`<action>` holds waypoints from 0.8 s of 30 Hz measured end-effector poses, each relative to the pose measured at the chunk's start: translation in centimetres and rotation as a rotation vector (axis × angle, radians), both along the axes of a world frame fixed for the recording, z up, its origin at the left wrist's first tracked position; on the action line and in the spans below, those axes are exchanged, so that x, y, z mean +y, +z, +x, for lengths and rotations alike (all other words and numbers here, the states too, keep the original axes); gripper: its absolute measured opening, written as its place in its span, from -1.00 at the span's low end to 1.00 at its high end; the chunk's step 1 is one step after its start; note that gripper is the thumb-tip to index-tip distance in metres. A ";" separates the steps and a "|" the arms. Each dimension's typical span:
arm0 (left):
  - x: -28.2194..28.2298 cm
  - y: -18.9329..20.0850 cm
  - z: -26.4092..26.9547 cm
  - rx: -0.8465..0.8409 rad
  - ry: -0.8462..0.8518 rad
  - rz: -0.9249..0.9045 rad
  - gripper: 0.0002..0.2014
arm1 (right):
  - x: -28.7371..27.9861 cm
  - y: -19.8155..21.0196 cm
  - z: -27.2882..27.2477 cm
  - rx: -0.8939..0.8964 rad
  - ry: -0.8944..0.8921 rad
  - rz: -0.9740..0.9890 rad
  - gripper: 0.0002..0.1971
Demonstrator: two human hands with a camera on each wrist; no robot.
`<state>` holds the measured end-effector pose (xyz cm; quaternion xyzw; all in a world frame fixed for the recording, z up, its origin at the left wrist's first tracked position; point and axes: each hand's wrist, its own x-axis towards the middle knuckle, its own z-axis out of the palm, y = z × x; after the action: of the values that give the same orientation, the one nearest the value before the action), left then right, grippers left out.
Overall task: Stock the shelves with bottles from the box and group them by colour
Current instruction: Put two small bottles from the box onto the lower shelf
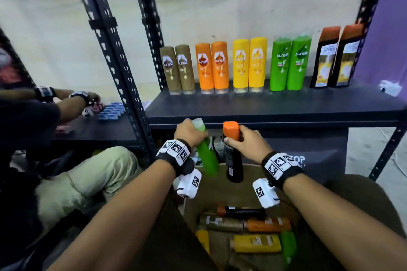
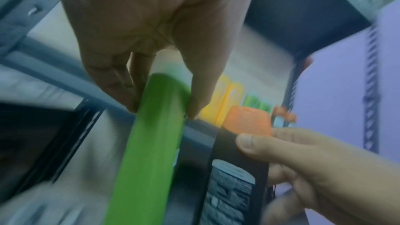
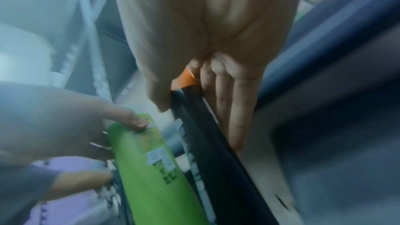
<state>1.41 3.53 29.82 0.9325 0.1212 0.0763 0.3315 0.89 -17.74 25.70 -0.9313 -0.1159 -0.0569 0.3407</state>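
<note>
My left hand (image 1: pixel 191 133) grips a green bottle (image 1: pixel 207 156) near its clear cap, just below the shelf's front edge. My right hand (image 1: pixel 246 139) grips a black bottle with an orange cap (image 1: pixel 232 152) beside it. In the left wrist view the green bottle (image 2: pixel 149 151) is pinched between thumb and fingers, with the black bottle (image 2: pixel 233 168) to its right. The right wrist view shows the black bottle (image 3: pixel 216 151) under my fingers and the green bottle (image 3: pixel 151 174) to its left. The shelf (image 1: pixel 275 103) carries pairs of brown, orange, yellow, green and black bottles. Below, the cardboard box (image 1: pixel 193 204) holds several lying bottles.
Black perforated uprights (image 1: pixel 116 61) frame the shelf. Another person sits at the left, hands (image 1: pixel 88 97) working among small blue and red packs on a lower shelf (image 1: pixel 94 132). A white device (image 1: pixel 389 88) lies at the shelf's right end. A dark bin (image 1: pixel 308 145) stands under the shelf.
</note>
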 end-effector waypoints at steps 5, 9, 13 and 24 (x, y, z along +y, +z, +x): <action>1.0 4.5 -0.5 -0.222 0.043 -0.031 -0.38 | 1.3 5.6 0.1 -0.130 0.051 -0.016 -0.50; 2.0 7.6 -0.4 -0.337 0.048 -0.004 -0.42 | 1.7 9.7 -0.2 -0.246 0.077 -0.018 -0.48; 2.8 10.6 -0.7 -0.405 0.033 0.074 -0.44 | 2.2 13.8 -0.2 -0.340 0.079 -0.051 -0.40; 5.7 15.3 1.0 -0.530 0.068 0.026 -0.54 | 5.2 17.8 3.4 -0.454 0.127 0.138 -0.52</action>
<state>2.45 9.25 45.14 0.8795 0.0606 0.3306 0.3369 4.31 -12.53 43.47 -0.8601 -0.2435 -0.2509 0.3715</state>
